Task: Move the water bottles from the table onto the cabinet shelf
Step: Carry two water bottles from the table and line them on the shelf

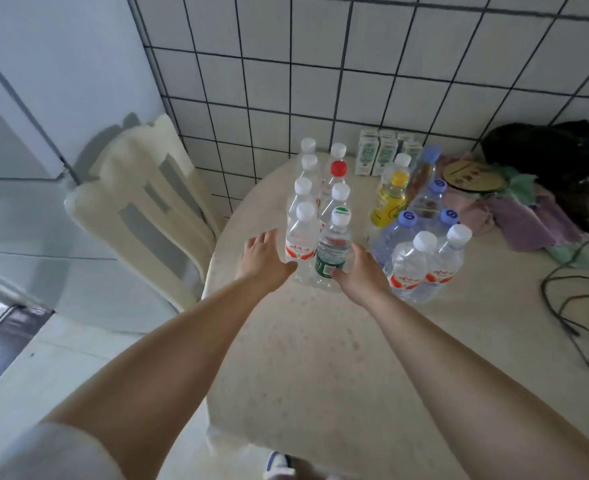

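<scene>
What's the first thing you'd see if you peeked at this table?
Two bare arms reach in, the left hand at an orange-labelled bottle and the right hand at a green-labelled bottle beside it, at the front of a double row of clear bottles. One red cap pops out further back, and a yellow drink bottle glows to the right on the round table.

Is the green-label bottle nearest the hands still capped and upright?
Yes. The green-label bottle stands upright on the table, its white cap on.
</scene>
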